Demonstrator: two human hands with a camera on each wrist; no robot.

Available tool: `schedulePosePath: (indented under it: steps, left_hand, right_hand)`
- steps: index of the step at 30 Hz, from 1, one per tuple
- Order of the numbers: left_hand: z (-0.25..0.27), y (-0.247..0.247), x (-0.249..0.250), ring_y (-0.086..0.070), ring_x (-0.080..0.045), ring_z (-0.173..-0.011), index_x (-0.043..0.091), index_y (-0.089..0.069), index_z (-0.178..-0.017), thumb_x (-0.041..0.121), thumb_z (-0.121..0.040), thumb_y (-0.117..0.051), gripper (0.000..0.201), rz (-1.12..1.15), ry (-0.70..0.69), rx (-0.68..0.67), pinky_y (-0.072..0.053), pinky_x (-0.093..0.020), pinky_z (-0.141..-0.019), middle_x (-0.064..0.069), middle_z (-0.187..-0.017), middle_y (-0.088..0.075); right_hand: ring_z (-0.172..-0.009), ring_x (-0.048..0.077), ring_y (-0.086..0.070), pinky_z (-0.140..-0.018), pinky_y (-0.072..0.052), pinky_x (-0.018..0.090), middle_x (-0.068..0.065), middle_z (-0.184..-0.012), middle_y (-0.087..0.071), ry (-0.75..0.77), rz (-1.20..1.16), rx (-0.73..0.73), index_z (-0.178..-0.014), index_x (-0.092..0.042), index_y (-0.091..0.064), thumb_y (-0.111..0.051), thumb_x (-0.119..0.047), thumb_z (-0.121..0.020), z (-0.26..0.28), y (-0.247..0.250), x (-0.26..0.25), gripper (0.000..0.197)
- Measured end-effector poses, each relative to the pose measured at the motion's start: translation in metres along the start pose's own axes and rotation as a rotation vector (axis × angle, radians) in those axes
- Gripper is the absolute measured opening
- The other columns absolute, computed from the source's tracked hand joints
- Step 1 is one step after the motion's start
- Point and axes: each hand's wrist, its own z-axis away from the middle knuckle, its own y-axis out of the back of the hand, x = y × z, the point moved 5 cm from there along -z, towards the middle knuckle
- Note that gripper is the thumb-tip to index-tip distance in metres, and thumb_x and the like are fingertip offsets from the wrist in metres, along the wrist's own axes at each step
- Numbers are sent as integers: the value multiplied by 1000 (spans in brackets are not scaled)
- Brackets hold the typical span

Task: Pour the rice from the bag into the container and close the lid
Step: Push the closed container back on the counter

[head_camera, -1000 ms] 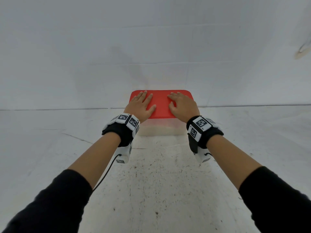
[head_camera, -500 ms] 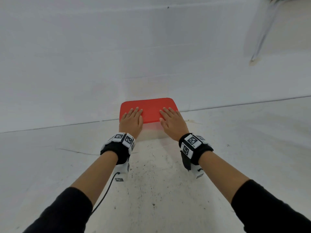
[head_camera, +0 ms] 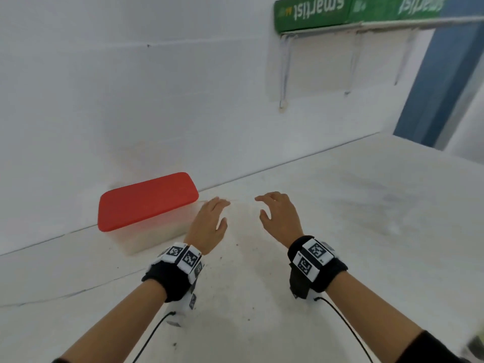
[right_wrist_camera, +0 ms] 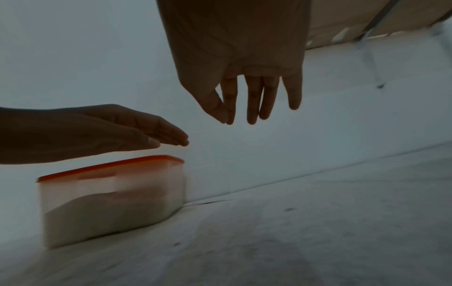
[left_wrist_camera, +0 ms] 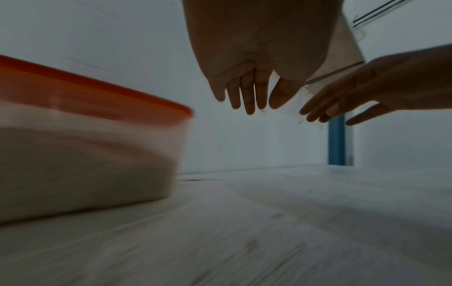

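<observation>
White table point(head_camera: 340, 231) meets white wall point(head_camera: 131, 87).

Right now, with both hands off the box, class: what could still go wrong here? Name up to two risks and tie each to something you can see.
1. The red lid lies flat on the container, but no view shows whether its edge has snapped down all round; if not, the rice piled inside could spill when the container is lifted.
2. The left hand hovers open close beside the container's end, so a careless move might knock it. The right hand is clear of it.
</observation>
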Motion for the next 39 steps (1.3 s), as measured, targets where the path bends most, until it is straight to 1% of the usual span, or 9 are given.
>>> schedulePosePath:
  steps: [4,9,14,17,21,25,30,35,39]
  left_hand:
    - [-45,-36,56,-25,-14,-137,12,-41,-134,11,-94,-43,40,84,-58,-91,-18,-17,-104,-3,-142,-36]
    - [-94,-94,118,-31,-18,-133,8,-43,-132,9,-93,-44,39,158,-94,-138,-21,-18,-103,-7,-139,-40]
    - [-147,-165,171,-28,-20,-134,9,-35,-138,13,-94,-43,45,120,-111,-265,-22,-25,-106,-8,-144,-34]
    - [-172,-210,183,-12,-20,-141,17,-20,-146,23,-99,-36,50,17,-57,-422,-15,-29,-112,-4,-154,-17]
    - [-177,-256,172,2,-22,-143,29,-6,-147,43,-99,-21,52,-224,29,-710,-10,-38,-114,0,-156,2]
    - [-175,-252,151,7,-24,-143,31,0,-147,46,-98,-25,57,-291,54,-849,-9,-45,-114,0,-155,12]
    - [-162,-231,118,11,-27,-142,33,2,-146,41,-97,-34,61,-303,56,-859,-8,-46,-114,-5,-155,15]
    - [-148,-207,98,25,-37,-136,42,-13,-144,37,-93,-49,63,-184,281,-731,0,-54,-110,-11,-149,29]
    - [-146,-206,94,20,-49,-134,34,-6,-146,47,-88,-53,76,-117,528,-744,-2,-52,-112,-23,-148,26]
  right_hand:
    - [-116,38,-47,-88,-40,46,17,-124,-53,-151,142,148,-112,-11,-64,-60,-10,-79,3,54,72,34]
    - [-135,29,-24,-104,-28,43,10,-147,-29,-345,373,-34,-135,-18,-44,-54,-17,-87,9,99,176,49]
    - [-136,25,-22,-106,-27,43,5,-148,-29,-415,408,-108,-137,-22,-40,-50,-21,-90,7,120,248,48]
    - [-138,23,-19,-106,-28,41,5,-150,-26,-414,404,-202,-140,-22,-35,-46,-24,-93,-2,122,277,48]
    - [-139,25,-19,-110,-26,38,6,-151,-24,-439,325,-515,-144,-22,-28,-40,-29,-97,-6,106,303,50]
    - [-133,28,-29,-107,-30,38,9,-143,-33,-384,358,-691,-140,-26,-37,-43,-34,-95,-18,86,297,46]
    - [-132,27,-30,-106,-32,41,8,-140,-36,-349,374,-684,-134,-28,-43,-48,-37,-93,-40,74,281,43]
    - [-142,33,3,-112,-14,48,12,-155,5,-367,514,-592,-148,-33,-6,-45,-50,-92,-68,81,300,71]
    - [-141,37,12,-113,-7,51,14,-155,15,-495,446,-736,-147,-37,6,-39,-63,-88,-58,69,325,78]
